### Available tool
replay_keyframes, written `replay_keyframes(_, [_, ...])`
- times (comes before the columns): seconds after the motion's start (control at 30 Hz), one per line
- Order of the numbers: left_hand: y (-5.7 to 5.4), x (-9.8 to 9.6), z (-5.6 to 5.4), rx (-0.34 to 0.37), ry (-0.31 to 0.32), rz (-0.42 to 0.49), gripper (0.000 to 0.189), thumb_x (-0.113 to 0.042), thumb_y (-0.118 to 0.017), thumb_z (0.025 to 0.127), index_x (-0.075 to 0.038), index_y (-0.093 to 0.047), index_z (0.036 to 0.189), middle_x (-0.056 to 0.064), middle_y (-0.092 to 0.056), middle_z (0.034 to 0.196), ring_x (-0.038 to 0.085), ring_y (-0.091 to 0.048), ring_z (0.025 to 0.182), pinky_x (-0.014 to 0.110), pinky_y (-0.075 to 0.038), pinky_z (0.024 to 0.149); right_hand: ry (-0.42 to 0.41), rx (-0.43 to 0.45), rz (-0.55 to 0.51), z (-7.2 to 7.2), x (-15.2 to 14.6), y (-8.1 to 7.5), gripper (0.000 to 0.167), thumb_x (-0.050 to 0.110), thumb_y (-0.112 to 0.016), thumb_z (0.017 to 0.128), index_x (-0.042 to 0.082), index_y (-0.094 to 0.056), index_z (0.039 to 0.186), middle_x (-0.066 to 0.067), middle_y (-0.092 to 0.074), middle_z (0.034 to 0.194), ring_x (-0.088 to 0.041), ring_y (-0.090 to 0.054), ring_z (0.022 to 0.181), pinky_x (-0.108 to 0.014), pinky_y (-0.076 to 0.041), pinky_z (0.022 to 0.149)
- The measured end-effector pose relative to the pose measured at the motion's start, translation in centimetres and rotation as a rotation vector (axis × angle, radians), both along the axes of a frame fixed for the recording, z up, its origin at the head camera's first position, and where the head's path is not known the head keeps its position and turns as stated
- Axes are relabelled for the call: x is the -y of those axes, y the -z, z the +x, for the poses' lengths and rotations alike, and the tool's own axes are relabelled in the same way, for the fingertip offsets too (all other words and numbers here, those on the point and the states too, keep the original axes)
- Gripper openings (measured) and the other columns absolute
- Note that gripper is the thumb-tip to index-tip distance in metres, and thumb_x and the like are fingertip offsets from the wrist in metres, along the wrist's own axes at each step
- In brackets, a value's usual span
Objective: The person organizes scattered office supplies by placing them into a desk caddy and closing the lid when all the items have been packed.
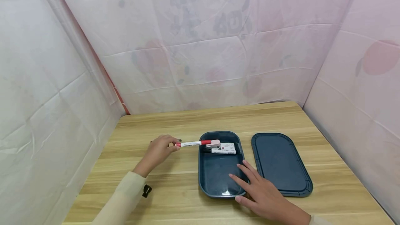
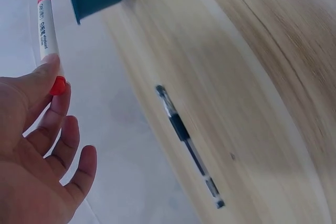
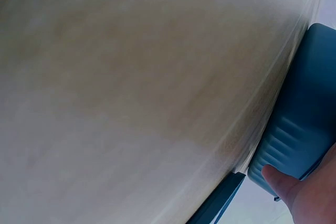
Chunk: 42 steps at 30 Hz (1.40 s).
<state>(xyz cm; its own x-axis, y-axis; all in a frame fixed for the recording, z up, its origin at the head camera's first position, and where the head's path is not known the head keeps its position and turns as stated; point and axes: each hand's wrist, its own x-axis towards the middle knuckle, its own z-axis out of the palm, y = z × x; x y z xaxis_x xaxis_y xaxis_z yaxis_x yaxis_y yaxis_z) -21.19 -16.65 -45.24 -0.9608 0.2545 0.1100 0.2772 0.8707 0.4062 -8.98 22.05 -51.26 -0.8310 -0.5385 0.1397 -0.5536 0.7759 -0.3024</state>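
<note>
My left hand (image 1: 159, 153) pinches a red-capped white whiteboard marker (image 1: 191, 143) between thumb and fingers. The marker's red cap reaches over the left rim of a dark blue box (image 1: 218, 176). Inside the box, toward its far end, lie a black-capped white marker (image 1: 223, 151), a pale stapler-like item (image 1: 214, 144) and a small white packet (image 1: 227, 146). Fingers spread, my right hand (image 1: 262, 193) lies over the box's near right rim; the right wrist view has its thumb against the box wall (image 3: 294, 124). A clear pen with a black grip (image 2: 188, 145) lies on the table by my left hand.
To the right of the box lies its dark blue lid (image 1: 282, 164), flat on the wooden table (image 1: 175, 197). A small black item (image 1: 147, 191) sits beside the left sleeve. Pale patterned sheets (image 1: 200, 44) hang behind the table and at both sides.
</note>
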Motion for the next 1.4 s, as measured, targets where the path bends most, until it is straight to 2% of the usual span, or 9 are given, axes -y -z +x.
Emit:
replay_keyframes(0.2, [-0.3,-1.4,0.1,-0.011,0.025,-0.007,0.011,-0.031,-0.078,0.089,-0.030,-0.077,0.100,-0.013,-0.070,0.099,0.017,-0.060,0.094,0.036,-0.045,0.080,0.001,0.017,0.000,0.0,0.0,-0.1,0.061,0.068,-0.044,0.098,0.043,-0.039,0.153,-0.003,-0.030,0.165,-0.021,-0.009,0.155,-0.052,-0.053,0.089])
replay_keyframes(0.5, [-0.5,-3.6,0.2,-0.007,0.120,-0.024,0.008,-0.032,-0.074,0.092,-0.028,-0.077,0.099,-0.012,-0.070,0.097,0.021,-0.062,0.098,0.045,-0.046,0.090,-0.001,-0.009,0.003,0.0,0.0,0.2,0.061,0.067,-0.045,0.098,0.043,-0.039,0.153,-0.003,-0.030,0.164,-0.020,-0.008,0.155,-0.050,-0.054,0.087])
replay_keyframes(0.77, [-0.2,-5.5,0.3,-0.023,0.140,-0.092,0.014,-0.037,-0.071,0.094,-0.028,-0.078,0.102,-0.015,-0.069,0.095,0.010,-0.055,0.088,0.036,-0.045,0.084,-0.001,-0.006,0.007,0.0,0.0,0.3,0.060,0.068,-0.044,0.098,0.044,-0.038,0.153,-0.002,-0.029,0.165,-0.019,-0.007,0.155,-0.051,-0.054,0.089])
replay_keyframes(1.13, [0.3,-7.6,0.2,-0.034,0.177,-0.128,0.014,-0.038,-0.070,0.095,-0.029,-0.078,0.100,-0.015,-0.069,0.095,0.011,-0.054,0.087,0.035,-0.045,0.082,-0.002,0.005,0.006,0.0,0.1,0.1,0.061,0.068,-0.044,0.098,0.044,-0.038,0.154,-0.003,-0.030,0.164,-0.020,-0.008,0.155,-0.052,-0.054,0.090])
replay_keyframes(1.4, [0.8,-8.9,0.0,-0.047,0.166,-0.144,0.014,-0.039,-0.071,0.094,-0.028,-0.080,0.098,-0.013,-0.071,0.094,0.010,-0.048,0.081,0.027,-0.040,0.070,0.005,0.029,0.013,0.1,0.2,0.1,0.062,0.070,-0.042,0.097,0.045,-0.037,0.154,-0.003,-0.028,0.165,-0.021,-0.008,0.155,-0.054,-0.053,0.091])
